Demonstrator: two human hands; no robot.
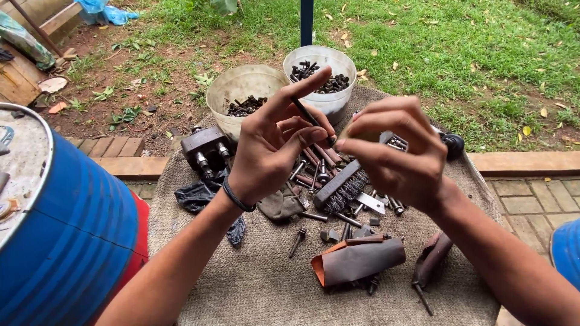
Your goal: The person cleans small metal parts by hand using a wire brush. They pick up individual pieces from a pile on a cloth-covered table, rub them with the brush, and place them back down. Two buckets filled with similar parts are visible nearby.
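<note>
- Outdoors, grass and bare soil lie behind a cloth-covered bench (260, 284), with a blue drum (72, 229) at our left.
- Our left hand (272, 145) holds a slim dark bolt (311, 118) pinched between thumb and fingers (305, 84); its long axis slants from upper left down to lower right, toward our right hand (393, 151).
- Our right hand's fingers curl narrow at the bolt's lower end; whether they grip anything we cannot tell.
- Below lie loose bolts (314, 166), a wire brush (341, 184) and rolled sandpaper (356, 259); two white buckets (244, 90) stand behind.
</note>
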